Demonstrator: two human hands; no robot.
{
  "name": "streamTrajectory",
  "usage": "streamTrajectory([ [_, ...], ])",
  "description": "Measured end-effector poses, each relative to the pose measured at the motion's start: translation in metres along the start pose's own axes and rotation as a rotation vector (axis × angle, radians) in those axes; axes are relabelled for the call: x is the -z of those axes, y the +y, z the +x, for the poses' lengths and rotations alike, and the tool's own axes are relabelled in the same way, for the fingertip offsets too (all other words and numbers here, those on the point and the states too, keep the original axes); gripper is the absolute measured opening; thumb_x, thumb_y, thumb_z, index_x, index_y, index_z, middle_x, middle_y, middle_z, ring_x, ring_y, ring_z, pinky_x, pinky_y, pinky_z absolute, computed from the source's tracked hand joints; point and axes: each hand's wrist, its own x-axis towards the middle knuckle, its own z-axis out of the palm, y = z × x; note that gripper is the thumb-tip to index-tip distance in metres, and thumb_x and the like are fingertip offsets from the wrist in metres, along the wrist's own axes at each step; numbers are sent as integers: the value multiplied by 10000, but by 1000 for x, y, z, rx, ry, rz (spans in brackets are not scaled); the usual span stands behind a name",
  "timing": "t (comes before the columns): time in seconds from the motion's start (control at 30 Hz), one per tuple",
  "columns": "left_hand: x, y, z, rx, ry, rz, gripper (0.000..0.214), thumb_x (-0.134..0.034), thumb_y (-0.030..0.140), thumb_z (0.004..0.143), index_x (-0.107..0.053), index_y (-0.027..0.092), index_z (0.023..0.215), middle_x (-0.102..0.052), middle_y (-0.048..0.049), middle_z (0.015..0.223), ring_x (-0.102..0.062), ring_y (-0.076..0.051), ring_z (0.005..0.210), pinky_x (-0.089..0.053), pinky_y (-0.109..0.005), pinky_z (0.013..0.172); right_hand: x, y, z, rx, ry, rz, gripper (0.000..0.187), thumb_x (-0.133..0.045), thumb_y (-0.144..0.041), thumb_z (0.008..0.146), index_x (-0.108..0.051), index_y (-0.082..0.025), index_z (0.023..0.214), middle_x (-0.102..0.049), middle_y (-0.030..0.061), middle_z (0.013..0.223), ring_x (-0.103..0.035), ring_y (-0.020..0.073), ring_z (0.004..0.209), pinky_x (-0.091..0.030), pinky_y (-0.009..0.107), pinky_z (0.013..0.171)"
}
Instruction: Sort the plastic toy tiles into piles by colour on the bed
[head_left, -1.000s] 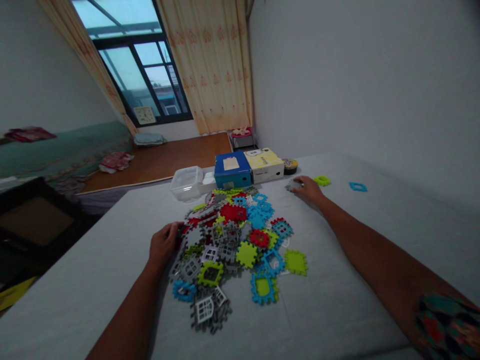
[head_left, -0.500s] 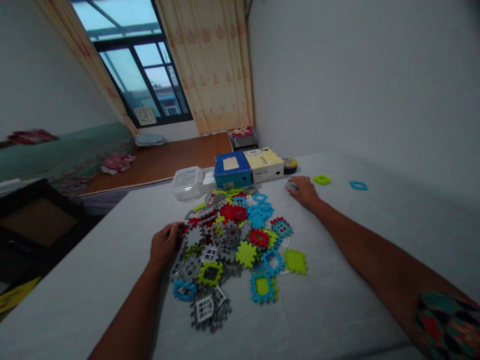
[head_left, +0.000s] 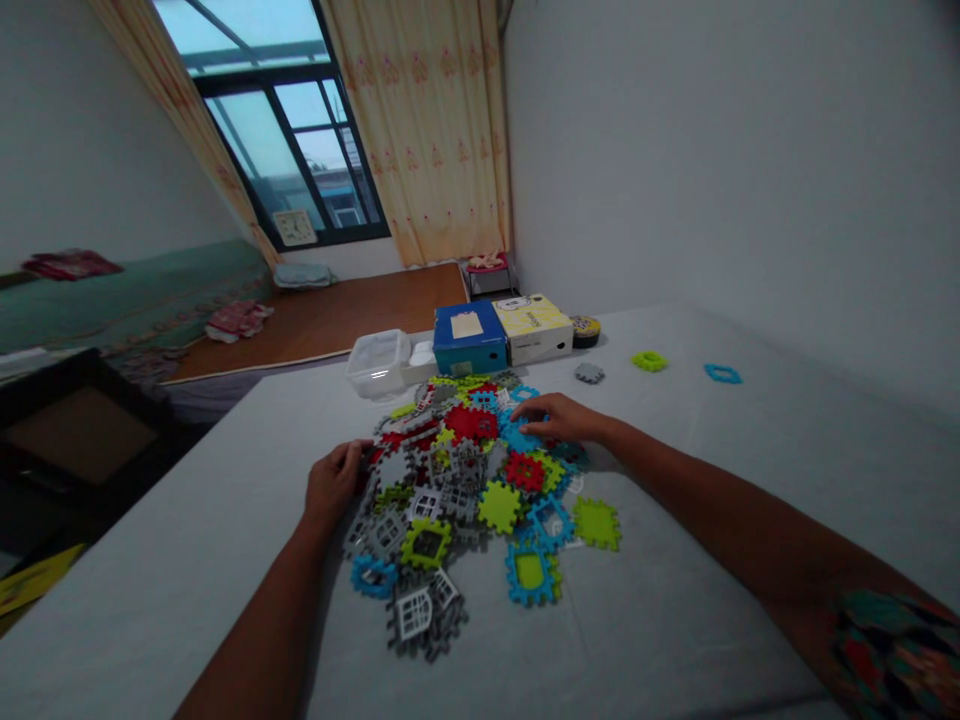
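A heap of flat plastic interlocking building tiles in grey, red, blue and lime green lies between my hands. At its left edge, my left hand (head_left: 332, 490) rests with curled fingers beside red tiles; what they hold, if anything, is hidden. My right hand (head_left: 562, 417) reaches over the heap's right side with thumb and fingers apart, at the blue tiles (head_left: 516, 432). A grey tile (head_left: 589, 373) lies alone behind it. Nearer me are a lime green tile (head_left: 597, 524) and a white window piece (head_left: 414, 613) on grey tiles.
Along the table's (head_left: 247, 470) far edge stand a clear plastic box (head_left: 377, 365), a blue box (head_left: 469, 340), a yellow-and-white box (head_left: 534, 330) and a round tin (head_left: 586, 331). A lime green frame (head_left: 649, 361) and a blue frame (head_left: 722, 374) lie to the right, near the wall.
My right hand has let go of the grey tile at the back right and moved left and nearer, over the blue tiles. My left hand stays at the heap's edge.
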Motion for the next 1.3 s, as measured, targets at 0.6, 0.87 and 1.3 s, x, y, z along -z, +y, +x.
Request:
streamTrajectory([
  [0.6,-1,-5,2,-12,-11,30,496,-437,528,877,-779,193,1009,-789,-55,974,-716,-232,905,-539,-307,835,51,66,-20,-455,71,-453,463,-657,-475,840,-688,-201,1213,-722,97,1160,-681,255,993,-508,323,833],
  [0.87,3,2,2,-33,-8,37,485,-440,515,841,-782,202,982,-792,-57,941,-718,-245,883,-548,-308,779,50,51,-20,-382,-95,-492,475,-824,-362,654,-743,-244,1107,-747,88,1091,-700,266,964,-527,316,815],
  [1.3,3,-4,8,-9,-9,123,461,-437,528,852,-779,243,969,-791,-34,926,-724,-237,867,-553,-288,739,180,161,-192,-1107,927,-474,442,-695,-437,799,-722,-117,1102,-706,194,1113,-653,319,1040,-508,424,868],
])
